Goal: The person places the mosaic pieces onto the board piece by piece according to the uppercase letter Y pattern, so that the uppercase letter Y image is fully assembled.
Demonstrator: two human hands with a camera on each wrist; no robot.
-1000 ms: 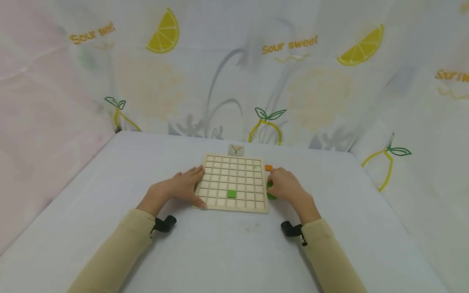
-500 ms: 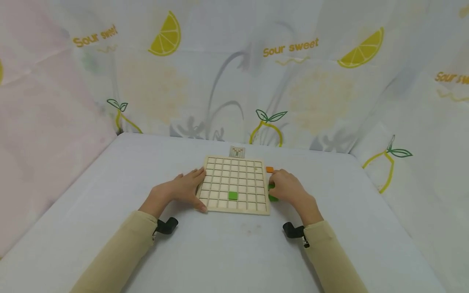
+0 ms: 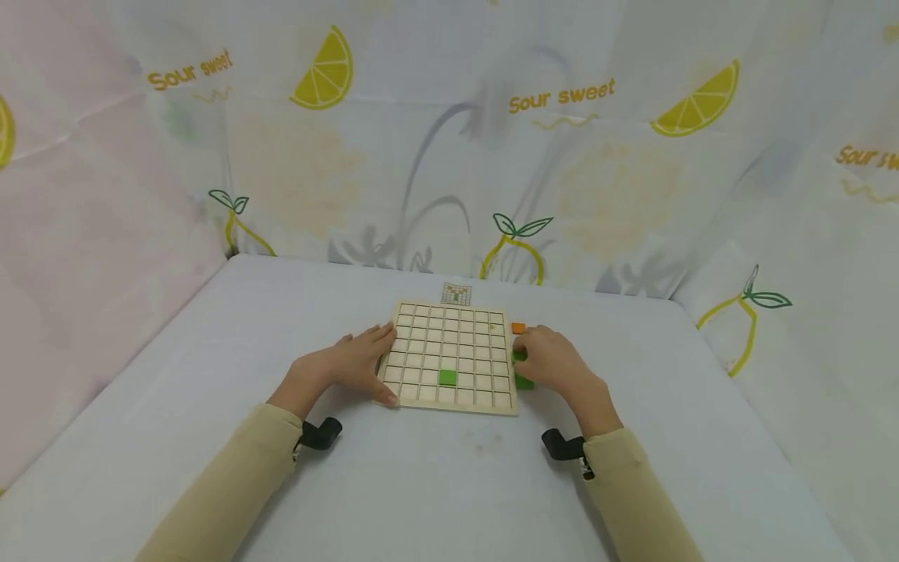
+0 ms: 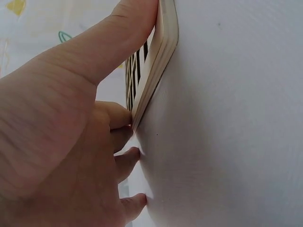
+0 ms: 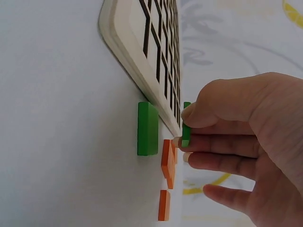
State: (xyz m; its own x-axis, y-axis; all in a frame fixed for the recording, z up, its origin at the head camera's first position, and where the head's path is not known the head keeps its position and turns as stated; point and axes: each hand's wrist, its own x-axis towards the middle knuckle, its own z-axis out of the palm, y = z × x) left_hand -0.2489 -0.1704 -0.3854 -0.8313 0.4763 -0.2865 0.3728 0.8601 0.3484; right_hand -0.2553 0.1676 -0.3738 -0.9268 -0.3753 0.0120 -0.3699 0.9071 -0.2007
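A wooden grid board (image 3: 421,355) lies on the white table with a green square tile (image 3: 448,378) in one of its lower cells. My left hand (image 3: 347,365) rests along its left edge, fingers extended, thumb at the front corner. In the left wrist view, that thumb lies over the board's rim (image 4: 163,49). Beside the right edge, my right hand (image 3: 551,359) pinches a green tile (image 5: 186,139) between thumb and fingers, held off the table. Another green tile (image 5: 147,128) lies on the table just below it, against the board's side.
Several orange tiles (image 5: 166,158) lie farther along the board's right side; one orange tile (image 3: 518,328) shows beyond the right hand. Behind the board is a small card (image 3: 456,293) with a coloured grid pattern. Printed cloth (image 3: 393,156) hangs around the table.
The head view has tilted a little, so everything sits slightly lower in it. Both hands keep nearly the same places beside the board, and the tile on the board has not moved.
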